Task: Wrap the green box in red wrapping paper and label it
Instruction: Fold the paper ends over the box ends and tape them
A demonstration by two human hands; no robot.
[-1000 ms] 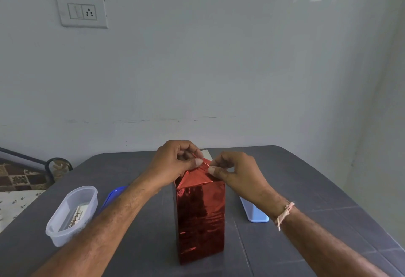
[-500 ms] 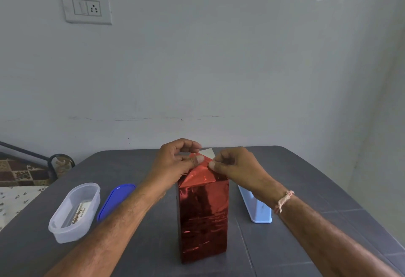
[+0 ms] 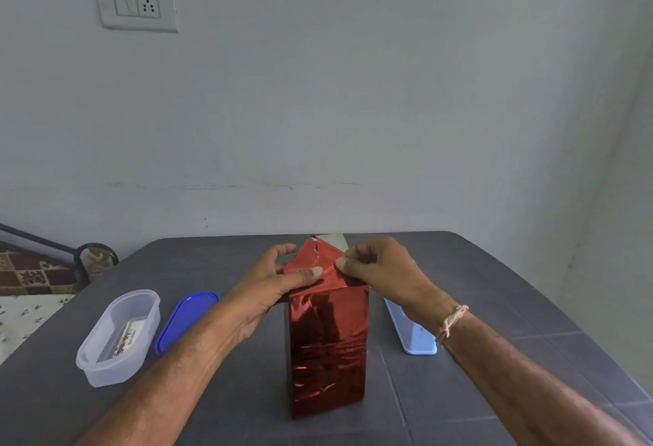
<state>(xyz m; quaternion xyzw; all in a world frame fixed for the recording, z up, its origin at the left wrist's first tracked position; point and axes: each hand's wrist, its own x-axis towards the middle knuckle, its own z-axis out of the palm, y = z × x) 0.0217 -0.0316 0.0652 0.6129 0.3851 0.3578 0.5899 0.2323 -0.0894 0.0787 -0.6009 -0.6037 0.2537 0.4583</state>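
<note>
The tall box in shiny red foil paper (image 3: 327, 350) stands upright at my twelve o'clock. My left hand (image 3: 268, 286) clasps its top, thumb pressing the folded flap (image 3: 318, 265); my right hand (image 3: 385, 272) pinches the flap's three-o'clock edge. I judge I'm closing the top end; next, crease it flat and secure it.

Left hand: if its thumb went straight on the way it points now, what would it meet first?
Most likely the right hand at its thumb tip, close by across the red wrapping paper; depth is unclear.

You face a pale wall (image 3: 353, 110) with a switch-and-socket plate (image 3: 136, 4) upper left; the dark grey surface (image 3: 494, 304) stands against it, patterned brown tiles (image 3: 28, 276) at left
</note>
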